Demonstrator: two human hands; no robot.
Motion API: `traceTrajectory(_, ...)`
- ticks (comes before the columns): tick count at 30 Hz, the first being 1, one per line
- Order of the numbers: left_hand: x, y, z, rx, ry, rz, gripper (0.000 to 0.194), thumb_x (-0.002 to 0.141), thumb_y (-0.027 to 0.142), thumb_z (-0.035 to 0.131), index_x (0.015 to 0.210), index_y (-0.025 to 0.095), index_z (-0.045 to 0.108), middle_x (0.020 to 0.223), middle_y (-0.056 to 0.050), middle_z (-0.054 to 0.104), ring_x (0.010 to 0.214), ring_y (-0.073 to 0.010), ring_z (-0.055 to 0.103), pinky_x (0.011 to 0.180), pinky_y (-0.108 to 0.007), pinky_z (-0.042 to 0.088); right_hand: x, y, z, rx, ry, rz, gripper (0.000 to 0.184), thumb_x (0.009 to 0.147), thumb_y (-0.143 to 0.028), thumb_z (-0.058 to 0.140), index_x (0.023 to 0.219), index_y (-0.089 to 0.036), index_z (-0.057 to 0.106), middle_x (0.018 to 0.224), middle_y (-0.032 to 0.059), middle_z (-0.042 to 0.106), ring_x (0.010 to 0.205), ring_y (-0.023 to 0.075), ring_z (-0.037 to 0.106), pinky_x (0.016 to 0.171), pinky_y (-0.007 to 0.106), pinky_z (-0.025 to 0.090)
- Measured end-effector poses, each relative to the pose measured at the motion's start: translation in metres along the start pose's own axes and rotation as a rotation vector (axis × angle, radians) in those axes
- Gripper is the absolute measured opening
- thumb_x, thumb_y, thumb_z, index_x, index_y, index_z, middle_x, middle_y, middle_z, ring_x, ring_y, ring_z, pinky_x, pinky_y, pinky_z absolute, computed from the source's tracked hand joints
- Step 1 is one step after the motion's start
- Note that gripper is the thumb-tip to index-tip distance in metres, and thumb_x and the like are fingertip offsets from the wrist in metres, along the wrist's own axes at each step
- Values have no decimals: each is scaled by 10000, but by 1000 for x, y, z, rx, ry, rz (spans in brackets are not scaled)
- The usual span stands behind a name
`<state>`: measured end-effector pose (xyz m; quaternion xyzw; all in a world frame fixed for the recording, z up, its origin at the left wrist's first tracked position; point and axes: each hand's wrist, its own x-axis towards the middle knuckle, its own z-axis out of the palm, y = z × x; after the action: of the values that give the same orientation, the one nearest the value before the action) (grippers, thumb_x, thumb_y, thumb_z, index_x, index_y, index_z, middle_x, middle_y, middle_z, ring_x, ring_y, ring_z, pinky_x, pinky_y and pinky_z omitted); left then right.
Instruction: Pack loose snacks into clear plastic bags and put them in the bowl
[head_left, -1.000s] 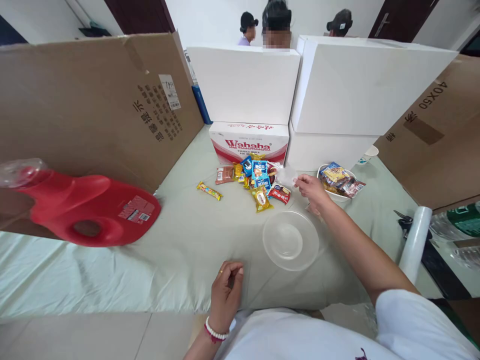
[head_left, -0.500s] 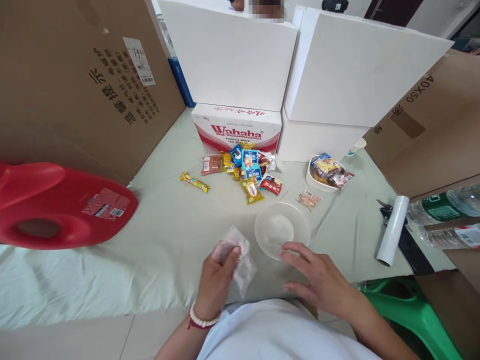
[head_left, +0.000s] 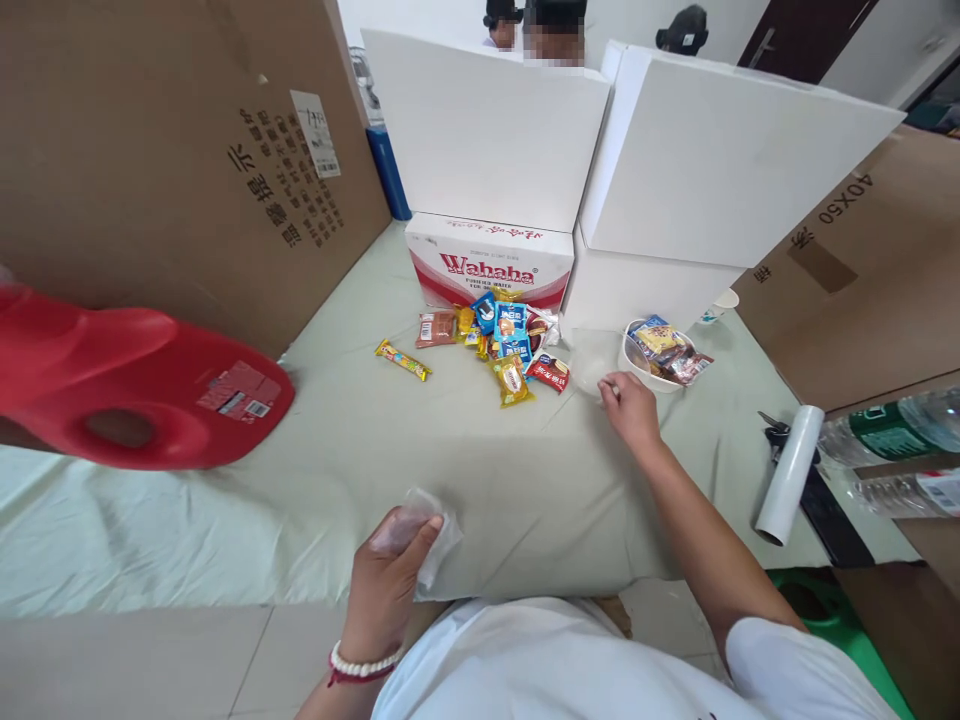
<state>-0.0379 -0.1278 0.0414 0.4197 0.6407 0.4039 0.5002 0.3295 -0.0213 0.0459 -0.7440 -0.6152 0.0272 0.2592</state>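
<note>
My left hand (head_left: 394,565), near the table's front edge, is closed around a crumpled white tissue (head_left: 433,545) that sticks out past the thumb. Farther out, my right hand (head_left: 630,405) pinches the near rim of a clear plastic bowl (head_left: 592,358). That bowl stands between a heap of wrapped snacks (head_left: 512,345) and a white dish (head_left: 632,372) filled with more packets. A yellow snack stick (head_left: 403,360) lies alone left of the heap. The small pink packet seen earlier does not show now.
A white Wahaha carton (head_left: 487,265) and white boxes (head_left: 667,160) wall off the back. At left stands a red jug (head_left: 187,400). A white roll (head_left: 789,475) and plastic bottles (head_left: 900,430) lie at right. People's heads show behind the boxes.
My right hand has closed on the bowl's rim, and the bowl has moved away from me, up beside the snack heap. My left hand has shifted left with the tissue.
</note>
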Motion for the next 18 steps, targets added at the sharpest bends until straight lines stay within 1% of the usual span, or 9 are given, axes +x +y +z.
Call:
traceTrajectory(4,-4,11,6,31,6,54,367,722,549,782,726,205,656,685,3,642,670,-167,579,623,-277,486,55,-12,23,-157,-120,63,277,983,-252,464,1084,-164,707,1104,152,699,1013,276,655,862,361,474)
traceTrajectory(7,1,9,11,5,66,66,345,737,519,778,782,219,613,716,15,613,677,-157,547,640,-281,468,60,-20,23,-140,-165,35,359,942,-254,530,1264,-146,647,1249,186,643,1104,304,632,914,392,477)
traceTrajectory(10,11,0,25,-108,123,34,385,724,517,786,870,236,565,753,27,599,677,-154,535,650,-290,446,22,-40,12,40,-23,-73,547,897,-306,608,1418,-159,531,1419,197,529,1157,313,602,950,429,489)
traceTrajectory(12,18,-4,39,-188,129,34,434,694,523,813,881,239,543,773,27,594,693,-154,537,671,-296,444,-24,-61,6,280,-14,-135,425,937,-372,582,1328,-207,595,1308,149,596,1008,255,638,881,396,524)
traceTrajectory(13,21,-5,47,-224,122,43,454,682,529,827,883,238,542,789,20,600,708,-158,541,681,-299,446,-49,-72,5,435,-122,-161,334,954,-399,571,1232,-228,646,1168,110,649,899,219,644,803,355,540)
traceTrajectory(14,23,-5,54,-267,103,48,465,687,546,827,890,237,545,796,13,604,711,-158,542,676,-299,444,-74,-84,8,594,-307,-191,290,962,-415,570,1174,-246,672,1080,83,672,861,201,643,753,321,545)
traceTrajectory(15,24,-4,62,-328,68,40,472,713,586,800,905,236,548,786,8,600,693,-156,535,651,-296,436,-96,-94,13,724,-478,-201,290,945,-430,606,1171,-262,677,1082,74,678,911,203,648,759,307,554)
traceTrajectory(16,24,-2,68,-411,16,19,485,751,641,748,929,236,549,760,11,587,658,-151,521,617,-289,422,-114,-102,20,820,-562,-191,298,913,-441,655,1155,-270,687,1096,70,676,950,207,648,763,302,559)
traceTrajectory(18,23,1,76,-610,-115,-54,527,812,727,626,982,236,533,701,29,549,589,-134,492,566,-272,392,-135,-114,38,968,-581,-51,256,891,-455,679,1052,-257,707,1016,57,689,917,199,654,745,294,553)
